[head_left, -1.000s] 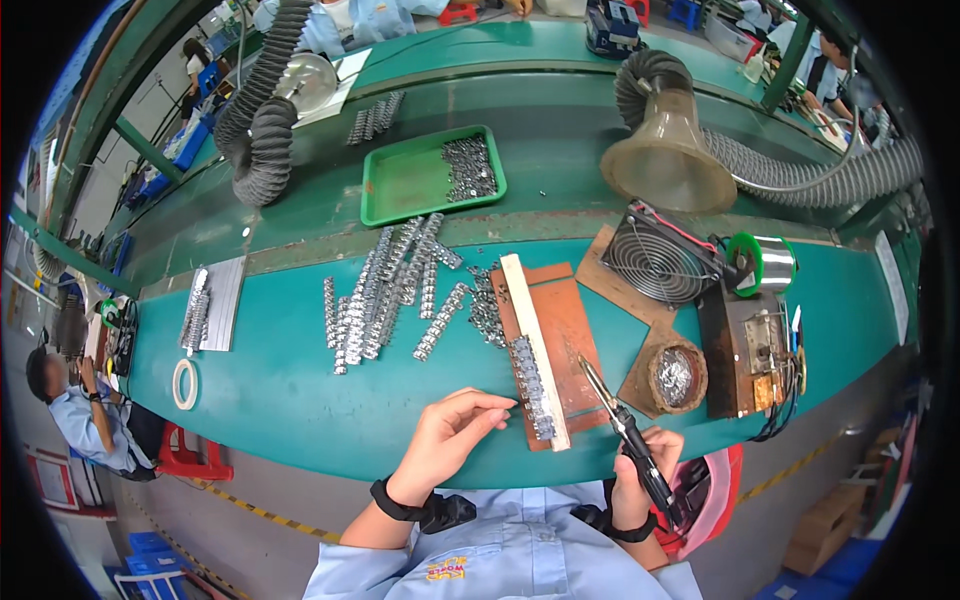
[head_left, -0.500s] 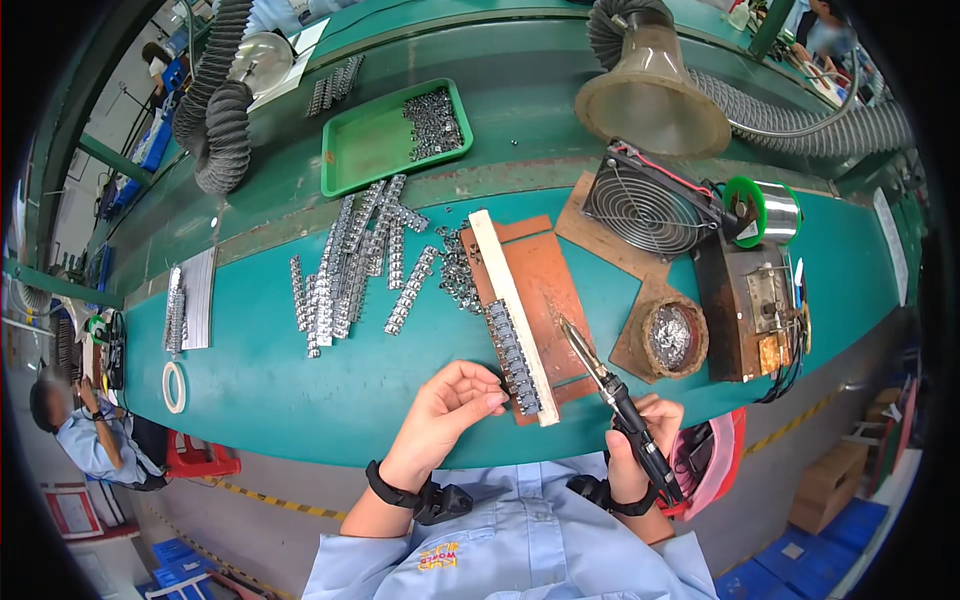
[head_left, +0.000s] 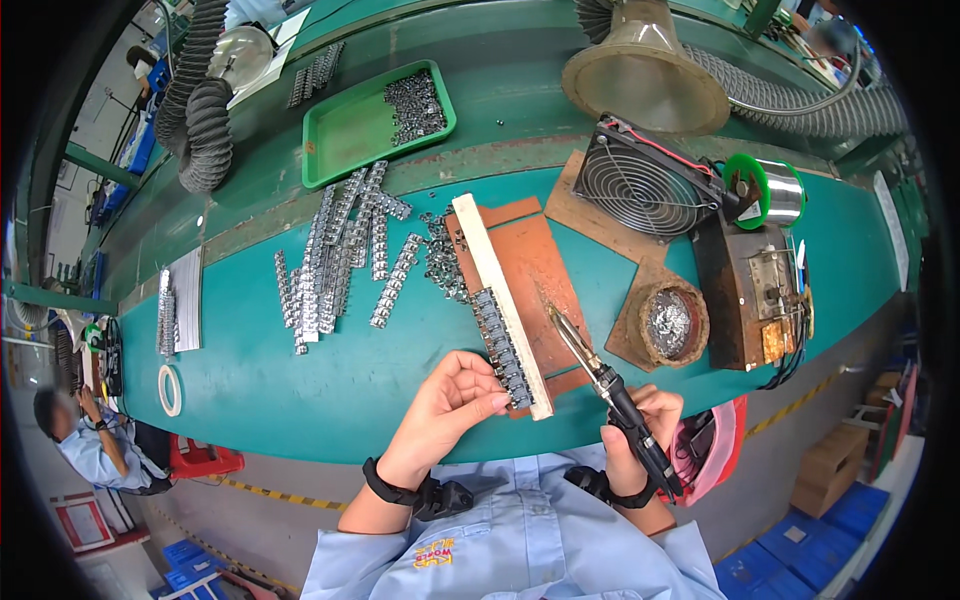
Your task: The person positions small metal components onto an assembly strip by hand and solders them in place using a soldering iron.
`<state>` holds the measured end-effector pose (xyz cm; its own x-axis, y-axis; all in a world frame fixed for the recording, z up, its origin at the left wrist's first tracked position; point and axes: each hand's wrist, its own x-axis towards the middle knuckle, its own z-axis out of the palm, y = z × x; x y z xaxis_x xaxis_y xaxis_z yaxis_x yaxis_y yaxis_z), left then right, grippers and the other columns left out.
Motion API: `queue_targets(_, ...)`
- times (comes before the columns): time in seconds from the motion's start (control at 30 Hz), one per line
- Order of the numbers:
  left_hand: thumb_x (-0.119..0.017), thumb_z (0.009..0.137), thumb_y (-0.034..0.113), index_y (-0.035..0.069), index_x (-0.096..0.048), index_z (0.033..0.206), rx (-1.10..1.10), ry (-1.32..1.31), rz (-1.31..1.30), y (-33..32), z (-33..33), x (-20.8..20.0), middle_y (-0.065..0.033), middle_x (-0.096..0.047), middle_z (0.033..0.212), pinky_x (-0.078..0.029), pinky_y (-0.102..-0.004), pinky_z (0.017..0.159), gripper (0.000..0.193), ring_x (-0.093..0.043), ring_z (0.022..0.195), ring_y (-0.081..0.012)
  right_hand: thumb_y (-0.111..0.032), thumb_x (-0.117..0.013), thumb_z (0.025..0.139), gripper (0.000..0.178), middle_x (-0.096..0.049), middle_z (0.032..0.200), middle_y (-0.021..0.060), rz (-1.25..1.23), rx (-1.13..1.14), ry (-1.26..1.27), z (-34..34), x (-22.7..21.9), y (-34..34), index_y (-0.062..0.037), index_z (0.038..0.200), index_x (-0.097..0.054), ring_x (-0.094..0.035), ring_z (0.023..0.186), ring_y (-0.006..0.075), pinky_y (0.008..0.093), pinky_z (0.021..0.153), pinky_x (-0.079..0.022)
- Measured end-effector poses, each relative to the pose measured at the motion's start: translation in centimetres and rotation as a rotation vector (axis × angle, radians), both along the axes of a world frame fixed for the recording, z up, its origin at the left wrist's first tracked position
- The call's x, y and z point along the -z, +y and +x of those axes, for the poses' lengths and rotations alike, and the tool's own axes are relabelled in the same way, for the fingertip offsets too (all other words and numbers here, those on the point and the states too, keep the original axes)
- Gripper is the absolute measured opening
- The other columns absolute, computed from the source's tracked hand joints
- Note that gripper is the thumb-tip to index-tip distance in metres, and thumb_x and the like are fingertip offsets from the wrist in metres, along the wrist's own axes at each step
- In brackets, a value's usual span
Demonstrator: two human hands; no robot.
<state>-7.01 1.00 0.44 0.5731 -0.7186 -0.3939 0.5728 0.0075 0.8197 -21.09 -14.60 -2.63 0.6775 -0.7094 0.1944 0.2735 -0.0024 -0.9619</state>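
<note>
My right hand [head_left: 648, 430] is closed round the black handle of a soldering iron [head_left: 622, 405], whose metal tip points up and left over an orange-brown board [head_left: 530, 265]. Along the board's left part lies a pale wooden bar [head_left: 500, 290], with a strip of dark components [head_left: 502, 345] against its left side. My left hand [head_left: 462, 395] has its thumb and curled fingers pinched at the near end of that strip. Loose small metal parts [head_left: 445, 262] lie by the board's far left edge. Several silvery component strips [head_left: 335, 250] are heaped further left.
To the right stand a round pot of shiny metal [head_left: 672, 322], a fan [head_left: 650, 185], a green solder spool [head_left: 765, 195] and a brown box [head_left: 735, 300]. Behind are a green tray [head_left: 340, 150] and an extraction hood [head_left: 645, 80]. A white tape ring [head_left: 170, 390] lies left.
The whole scene has shifted slightly up and left in view. Both hands, the soldering iron and the strip keep nearly the same places relative to the board.
</note>
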Motion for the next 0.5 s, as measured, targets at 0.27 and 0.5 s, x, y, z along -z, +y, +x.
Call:
queue_targets(0.27,-0.057,0.081,-0.001,0.003,-0.044,0.096,-0.008,0.034,-0.015,0.2,0.0,0.4,-0.0047,-0.057,0.085,-0.047,-0.023,0.073,0.02,-0.058,0.08,-0.0117,-0.022,-0.073,0.07,0.05,-0.038,0.077,0.0035,0.021,-0.001,-0.015,0.0,-0.1,0.0,-0.008,0.094,-0.032,-0.039,0.063,0.0111,0.0236,0.057,-0.033)
queue_targets(0.5,-0.058,0.08,-0.002,0.004,-0.045,0.095,-0.033,0.106,-0.005,0.1,0.4,0.3,-0.0045,-0.057,0.082,-0.047,-0.0229,0.069,0.02,-0.058,0.075,-0.0118,-0.026,-0.075,0.067,0.05,-0.039,0.074,0.0029,0.09,-0.007,-0.033,-2.3,-0.6,-0.3,-0.0074,0.09,-0.035,-0.039,0.062,0.0121,0.0257,0.058,-0.032)
